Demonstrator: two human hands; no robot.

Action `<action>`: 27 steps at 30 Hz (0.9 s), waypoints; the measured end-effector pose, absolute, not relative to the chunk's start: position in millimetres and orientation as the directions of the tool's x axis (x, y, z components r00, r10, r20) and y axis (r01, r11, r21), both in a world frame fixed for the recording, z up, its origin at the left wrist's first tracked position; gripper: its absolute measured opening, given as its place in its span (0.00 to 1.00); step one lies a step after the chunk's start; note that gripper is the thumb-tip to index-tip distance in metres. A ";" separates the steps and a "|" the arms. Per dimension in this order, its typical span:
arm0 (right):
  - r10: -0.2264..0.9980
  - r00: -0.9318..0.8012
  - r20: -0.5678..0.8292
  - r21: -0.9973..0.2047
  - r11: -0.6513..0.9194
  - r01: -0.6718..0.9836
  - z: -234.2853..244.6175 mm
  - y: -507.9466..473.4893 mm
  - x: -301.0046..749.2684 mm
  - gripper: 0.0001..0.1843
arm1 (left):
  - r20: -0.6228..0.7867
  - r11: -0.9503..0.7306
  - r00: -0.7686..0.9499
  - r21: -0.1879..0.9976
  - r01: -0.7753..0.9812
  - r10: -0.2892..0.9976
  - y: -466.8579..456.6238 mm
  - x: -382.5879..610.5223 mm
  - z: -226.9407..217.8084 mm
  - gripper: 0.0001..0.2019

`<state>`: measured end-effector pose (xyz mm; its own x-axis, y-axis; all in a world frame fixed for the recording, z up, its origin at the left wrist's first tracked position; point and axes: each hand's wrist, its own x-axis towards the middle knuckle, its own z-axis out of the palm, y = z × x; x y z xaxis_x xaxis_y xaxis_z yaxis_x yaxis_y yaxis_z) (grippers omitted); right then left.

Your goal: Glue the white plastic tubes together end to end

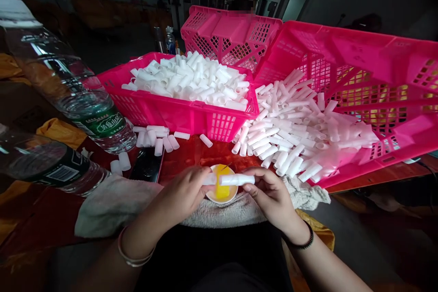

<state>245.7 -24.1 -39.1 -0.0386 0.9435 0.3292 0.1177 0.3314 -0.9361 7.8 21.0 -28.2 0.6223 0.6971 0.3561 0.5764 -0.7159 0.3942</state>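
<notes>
Both my hands meet over a small white dish [223, 198] of yellow liquid that rests on a grey towel [112, 203]. My right hand [272, 194] pinches a white plastic tube [237, 179] held level. My left hand [183, 194] grips another white piece [209, 179] butted against the tube's left end. A thin stick leans in the dish.
A pink basket [178, 112] heaped with white tubes stands straight ahead. A tipped pink basket [359, 100] spills several more tubes onto the red table at the right; a third basket [232, 34] stands behind. Two water bottles [78, 96] lie at the left, with loose tubes [159, 139] nearby.
</notes>
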 end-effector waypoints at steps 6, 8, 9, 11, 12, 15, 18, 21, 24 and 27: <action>0.956 -0.149 0.254 -0.922 0.285 0.262 -9.5 -31.5 244.5 0.09 | 0.381 -0.767 0.682 0.133 0.628 0.624 4.2 16.6 -0.6 0.12; 0.930 -0.175 0.323 -0.855 0.366 0.367 -1.5 -35.4 242.6 0.05 | 0.354 -0.739 0.654 0.221 0.636 0.669 -5.6 24.8 3.9 0.10; 0.901 -0.191 0.390 -0.798 0.434 0.418 2.7 -37.4 241.6 0.04 | 0.326 -0.716 0.637 0.316 0.623 0.698 -11.0 29.8 5.9 0.10; 0.803 -0.231 0.550 -0.642 0.583 0.497 10.4 -41.7 240.3 0.10 | 0.203 -0.617 0.637 0.575 0.537 0.743 -22.5 40.8 9.3 0.10; 0.746 -0.258 0.614 -0.562 0.642 0.521 13.3 -44.4 239.9 0.12 | 0.125 -0.538 0.659 0.698 0.473 0.742 -28.3 46.5 10.6 0.11; 0.672 -0.297 0.679 -0.445 0.698 0.562 14.2 -56.5 239.1 0.14 | -0.024 -0.338 0.725 0.874 0.350 0.688 -46.9 64.6 9.6 0.12; 0.762 -0.160 0.627 -0.529 0.568 0.630 3.3 -76.8 240.8 0.15 | 0.020 -0.423 0.694 0.806 0.415 0.719 -68.4 84.9 1.6 0.07; 0.864 0.044 0.502 -0.672 0.358 0.649 -10.1 -104.3 263.1 0.15 | 0.160 -0.626 0.698 0.608 0.487 0.698 -80.5 99.4 -3.4 0.08; 0.949 0.041 0.312 -0.681 0.193 0.707 -18.5 -131.5 318.8 0.15 | 0.279 -0.781 0.771 0.472 0.410 0.573 -53.7 88.5 2.3 0.21; 0.985 -0.048 0.166 -0.463 0.121 0.878 -24.0 -140.6 373.7 0.12 | 0.362 -0.724 0.627 0.344 0.599 0.690 20.3 52.0 5.6 0.16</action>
